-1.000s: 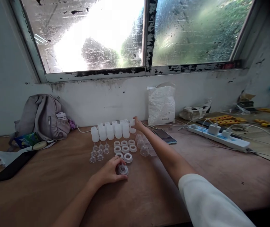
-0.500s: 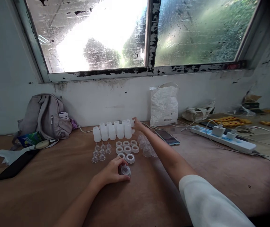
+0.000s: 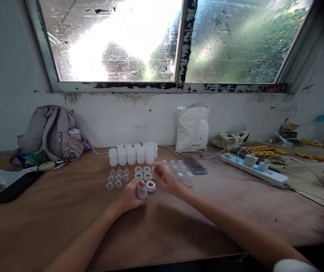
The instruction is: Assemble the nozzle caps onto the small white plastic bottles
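Observation:
My left hand (image 3: 130,197) is closed around a baby bottle collar ring with a clear nipple (image 3: 141,192) in it, low over the tabletop. My right hand (image 3: 166,178) is smeared by motion above the right side of the white collar rings (image 3: 148,176), its fingers partly curled; whether it holds anything is unclear. One collar ring (image 3: 151,186) lies between my hands. Several frosted white bottles (image 3: 131,156) stand in rows at the back. Clear nipples (image 3: 118,183) sit in rows left of my left hand. Clear dome caps (image 3: 188,180) lie partly behind my right hand.
A grey backpack (image 3: 51,132) leans on the wall at left, with a black flat case (image 3: 16,189) before it. A white plastic package (image 3: 193,128), a phone (image 3: 198,168) and a power strip (image 3: 255,172) with cables lie to the right. Yellow parts (image 3: 261,153) are beyond.
My right hand has come back from the bottle at the row's right end toward the collar rings. My left hand keeps its grip on the collar ring, which is tilted differently.

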{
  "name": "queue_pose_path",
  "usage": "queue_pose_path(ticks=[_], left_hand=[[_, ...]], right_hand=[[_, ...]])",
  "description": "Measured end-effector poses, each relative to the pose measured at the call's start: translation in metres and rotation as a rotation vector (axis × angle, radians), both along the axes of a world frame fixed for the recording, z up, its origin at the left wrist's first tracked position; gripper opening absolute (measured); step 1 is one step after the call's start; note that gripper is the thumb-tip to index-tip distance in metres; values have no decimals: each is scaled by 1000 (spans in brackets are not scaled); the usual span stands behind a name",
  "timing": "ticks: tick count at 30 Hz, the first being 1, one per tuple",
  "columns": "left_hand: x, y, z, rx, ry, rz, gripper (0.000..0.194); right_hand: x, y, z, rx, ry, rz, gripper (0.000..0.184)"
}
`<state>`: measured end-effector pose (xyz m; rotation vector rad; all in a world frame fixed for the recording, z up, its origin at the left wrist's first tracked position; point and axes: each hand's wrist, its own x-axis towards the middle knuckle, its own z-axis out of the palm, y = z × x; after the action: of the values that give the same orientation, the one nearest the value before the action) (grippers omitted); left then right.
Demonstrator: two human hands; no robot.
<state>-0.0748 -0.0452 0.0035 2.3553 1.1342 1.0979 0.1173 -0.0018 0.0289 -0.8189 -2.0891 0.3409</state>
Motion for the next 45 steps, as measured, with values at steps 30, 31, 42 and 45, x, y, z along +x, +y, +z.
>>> queue_pose_path(ticks=[30,31,42,45], left_hand=[[-2,-4,-4,133,-80,-60,31],[-1,-4,-5,139,-67,-56,31],[0,-6,-7,213,69,-57,30],[1,-5,-10,261,68,-54,29]], right_hand=[[-17,-40,-34,-256,153,140,6],[-18,-40,-34,-263,152,136,5],[-18,-36,-38,-322,150,135,14],[-18,-36,-37,-364,164,140,14]])
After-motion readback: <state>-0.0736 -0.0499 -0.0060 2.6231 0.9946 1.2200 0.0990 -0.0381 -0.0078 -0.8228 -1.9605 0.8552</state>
